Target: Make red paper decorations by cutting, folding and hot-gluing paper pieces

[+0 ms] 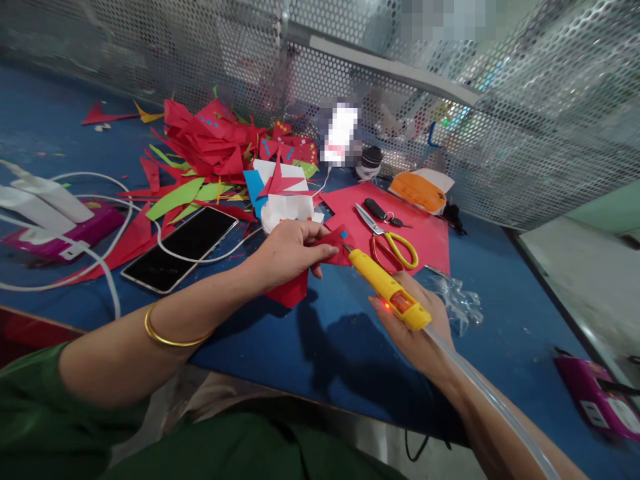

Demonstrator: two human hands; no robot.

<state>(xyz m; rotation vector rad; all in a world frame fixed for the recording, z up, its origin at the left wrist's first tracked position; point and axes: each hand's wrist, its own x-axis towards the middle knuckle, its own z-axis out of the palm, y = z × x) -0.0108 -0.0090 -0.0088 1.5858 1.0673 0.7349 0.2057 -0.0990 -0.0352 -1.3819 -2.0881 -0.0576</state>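
Observation:
My left hand [295, 252] pinches a red cut-out piece [341, 248] of thin sheet, with a small blue square on it. Whether it is paper or cloth I cannot tell. A red flap hangs below the hand. My right hand [417, 327] grips a yellow pen-shaped tool [385, 283] with a thin metal tip, a glowing red light and a clear tube or cord running back along the forearm. The tip is at the red piece, close to the blue square; contact is unclear. Scissors [385, 240] with yellow and red handles lie just beyond, on a red sheet [430, 233].
A pile of red cut pieces [210, 140] lies back left. A phone [183, 250] and white cables [107, 257] are left, near a purple power strip [93, 230]. A lit phone [341, 133] leans against the perforated screen [240, 60]. Crumpled clear plastic [460, 303] lies right.

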